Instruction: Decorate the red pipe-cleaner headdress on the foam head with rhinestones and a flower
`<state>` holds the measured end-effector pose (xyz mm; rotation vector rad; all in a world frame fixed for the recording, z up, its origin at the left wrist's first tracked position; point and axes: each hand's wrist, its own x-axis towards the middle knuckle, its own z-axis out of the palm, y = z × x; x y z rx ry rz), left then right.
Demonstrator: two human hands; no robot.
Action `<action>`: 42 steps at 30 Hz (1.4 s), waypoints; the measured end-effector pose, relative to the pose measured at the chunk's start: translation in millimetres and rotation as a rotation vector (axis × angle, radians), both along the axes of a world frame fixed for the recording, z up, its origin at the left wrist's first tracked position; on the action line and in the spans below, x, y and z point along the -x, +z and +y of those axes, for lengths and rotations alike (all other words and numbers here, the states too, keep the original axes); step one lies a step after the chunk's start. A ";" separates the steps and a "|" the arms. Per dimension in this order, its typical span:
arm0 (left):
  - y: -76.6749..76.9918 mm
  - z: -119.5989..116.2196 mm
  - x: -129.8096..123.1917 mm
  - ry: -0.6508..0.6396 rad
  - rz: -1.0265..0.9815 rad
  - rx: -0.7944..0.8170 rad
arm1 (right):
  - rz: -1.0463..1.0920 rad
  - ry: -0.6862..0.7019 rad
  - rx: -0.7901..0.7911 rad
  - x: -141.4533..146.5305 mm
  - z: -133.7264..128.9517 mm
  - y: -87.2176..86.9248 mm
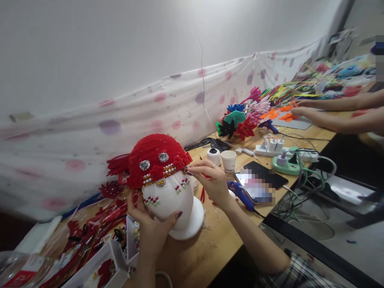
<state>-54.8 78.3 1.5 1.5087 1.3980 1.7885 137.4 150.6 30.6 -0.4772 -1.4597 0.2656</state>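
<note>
While the left hand (150, 228) is held upright against the left side of a white mannequin head (181, 204), the right hand (213, 182) is reached in over the near edge of the wooden table (220, 238), its forearm slanted up to the left. The left fingers are loosely curled by the rim of a red headdress (156, 154) and the thumb is spread apart across the mannequin's lower front; whether anything is gripped there cannot be told. On the right, thumb and forefinger are pinched on a small piece of trim (186, 170) at the rim's right end, its shape partly hidden by them.

The headdress is fitted on the mannequin head, between the table's near edge and its curtained far edge. From left to right it is decorated with a red bundle of strands, two round silver ornaments, red flowers among rows of white beads, and hanging strands tipped with red and green beads. Farther right, a blue glue gun (244, 197) is laid by the near edge.
</note>
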 end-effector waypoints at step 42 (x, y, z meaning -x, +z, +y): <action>-24.0 -3.1 9.8 -0.013 -0.036 -0.032 | 0.097 -0.145 0.234 -15.6 -34.8 -28.1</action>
